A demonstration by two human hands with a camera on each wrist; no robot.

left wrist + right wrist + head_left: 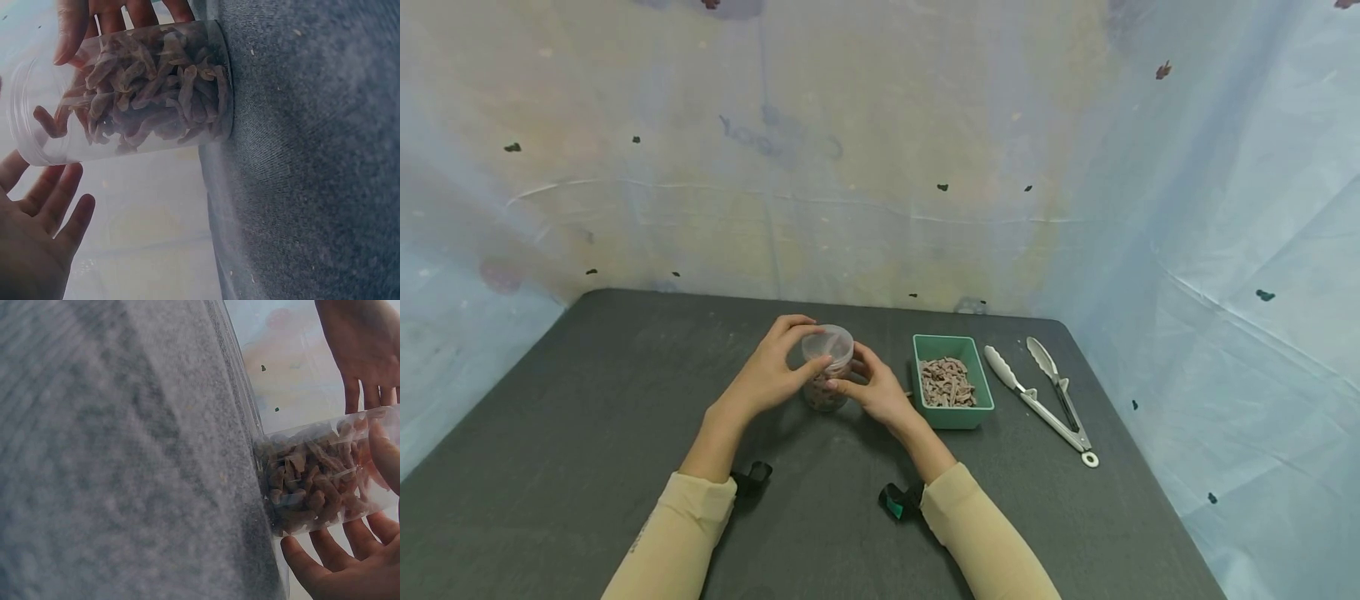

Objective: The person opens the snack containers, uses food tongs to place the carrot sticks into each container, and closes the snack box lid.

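Observation:
A clear plastic jar stands upright on the dark table, holding brown dried strips that fill most of it. Its translucent round top faces up. My left hand curls round this top from the left, thumb in front and fingers behind. From the right, my right hand grips the jar's body lower down, with its thumb across the near side. In the right wrist view, the fingers of that hand lie along the jar wall.
Right of the jar sits a green rectangular tub with more brown strips in it. White-tipped tongs lie spread beside the tub, near the table's right edge. Plastic sheeting hangs behind the dark table.

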